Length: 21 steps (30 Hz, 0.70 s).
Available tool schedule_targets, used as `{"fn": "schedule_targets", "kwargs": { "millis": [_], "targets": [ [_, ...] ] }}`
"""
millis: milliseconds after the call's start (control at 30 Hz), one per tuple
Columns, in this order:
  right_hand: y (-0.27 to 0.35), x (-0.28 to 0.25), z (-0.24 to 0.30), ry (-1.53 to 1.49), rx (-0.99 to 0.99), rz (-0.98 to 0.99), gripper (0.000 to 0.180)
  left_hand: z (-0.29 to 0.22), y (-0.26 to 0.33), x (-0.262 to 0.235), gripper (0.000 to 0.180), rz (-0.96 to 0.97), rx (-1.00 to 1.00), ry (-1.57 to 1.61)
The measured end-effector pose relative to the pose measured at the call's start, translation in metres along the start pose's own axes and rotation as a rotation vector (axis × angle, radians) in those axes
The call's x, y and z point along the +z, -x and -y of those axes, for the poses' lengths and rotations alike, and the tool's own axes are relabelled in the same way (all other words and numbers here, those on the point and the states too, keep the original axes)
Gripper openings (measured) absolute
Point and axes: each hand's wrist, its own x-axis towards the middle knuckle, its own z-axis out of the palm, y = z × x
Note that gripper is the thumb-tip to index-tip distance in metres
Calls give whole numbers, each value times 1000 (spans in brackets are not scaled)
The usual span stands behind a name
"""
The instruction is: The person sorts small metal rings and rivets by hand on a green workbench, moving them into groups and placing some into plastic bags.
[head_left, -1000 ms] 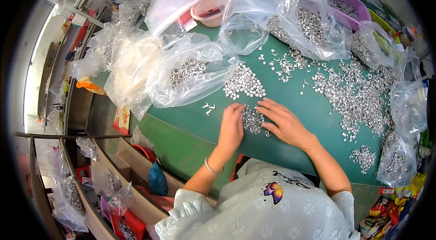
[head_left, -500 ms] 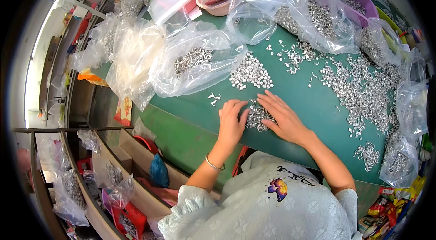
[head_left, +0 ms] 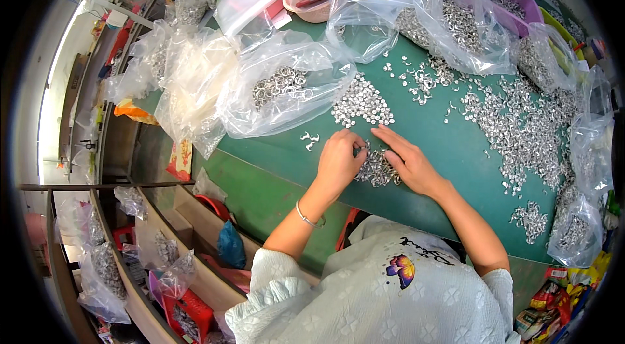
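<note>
My left hand (head_left: pixel 340 156) is at the left side of a small pile of shiny silver metal pieces (head_left: pixel 379 170). Its fingers curl toward the thumb, and whatever lies between the fingertips is hidden. On the pile's right side rests my right hand (head_left: pixel 413 163), fingers stretched out and pointing away from me, with the thumb against the pieces. Just beyond both hands lies a heap of small silver pieces (head_left: pixel 362 101). A few loose curved metal pieces (head_left: pixel 310 141) sit to the left of my left hand.
A clear plastic bag (head_left: pixel 241 113) holding silver rings lies far left on the green table (head_left: pixel 449 214). A wide spread of metal pieces (head_left: pixel 521 126) covers the right side, bordered by filled bags (head_left: pixel 576 233). A purple bin (head_left: pixel 537 15) and a pink basket (head_left: pixel 312 15) stand behind.
My left hand has shifted slightly right and away from me, its fingers curling in more. My right hand has moved slightly right and its fingers still lie extended.
</note>
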Motion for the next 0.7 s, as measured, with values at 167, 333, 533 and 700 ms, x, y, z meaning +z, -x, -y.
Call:
{"fn": "schedule_targets", "kwargs": {
  "millis": [167, 333, 533, 700],
  "targets": [
    [4, -4, -8, -153, 72, -65, 36, -3, -11, -14, 13, -51, -144, 84],
    [1, -3, -2, -156, 77, -59, 33, 17, -14, -1, 12, -301, 82, -37],
    [1, 5, -5, -65, 10, -52, 36, 0, 31, 4, 34, -199, 3, 181],
    [-2, 13, -1, 65, -44, 47, 41, -7, 55, 35, 53, -42, 26, 191]
  ]
}}
